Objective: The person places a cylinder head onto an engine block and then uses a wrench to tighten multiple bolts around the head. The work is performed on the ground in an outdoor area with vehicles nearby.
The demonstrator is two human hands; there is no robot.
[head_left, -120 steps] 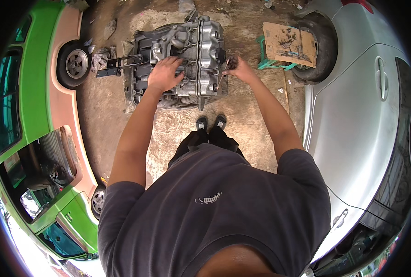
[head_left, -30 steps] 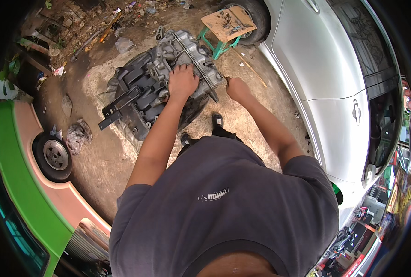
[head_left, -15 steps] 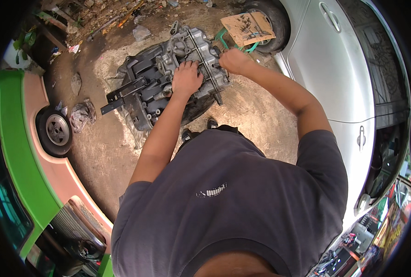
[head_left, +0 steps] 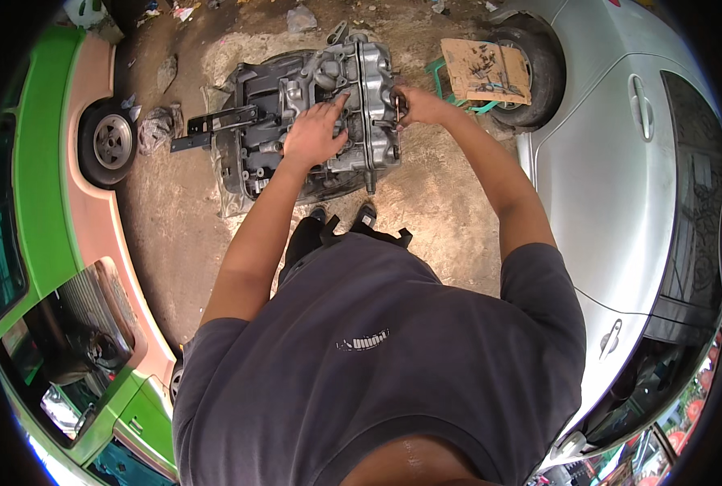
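A grey metal car engine (head_left: 327, 77) lies on the ground in front of me, with a ribbed silver cover (head_left: 375, 69) along its right side. My left hand (head_left: 316, 136) rests on the middle of the engine, palm down and fingers spread, holding nothing. At the engine's right edge, my right hand (head_left: 419, 107) is bent inward with its fingers curled against the cover's outer side. Something thin shows between those fingers, too small to name. A flat black bracket (head_left: 215, 123) sticks out from the engine's left side.
To the right, a cardboard sheet (head_left: 458, 69) with small metal parts lies on a green stool (head_left: 437, 74), beside a silver car (head_left: 596, 178) and its wheel. A green and pink vehicle (head_left: 69, 162) stands left. Crumpled plastic (head_left: 160, 128) lies on the ground.
My view has turned, so the engine sits straighter and higher in the picture. The right hand has gone from a fist to curled fingers at the cover's side. My left hand stays on the engine.
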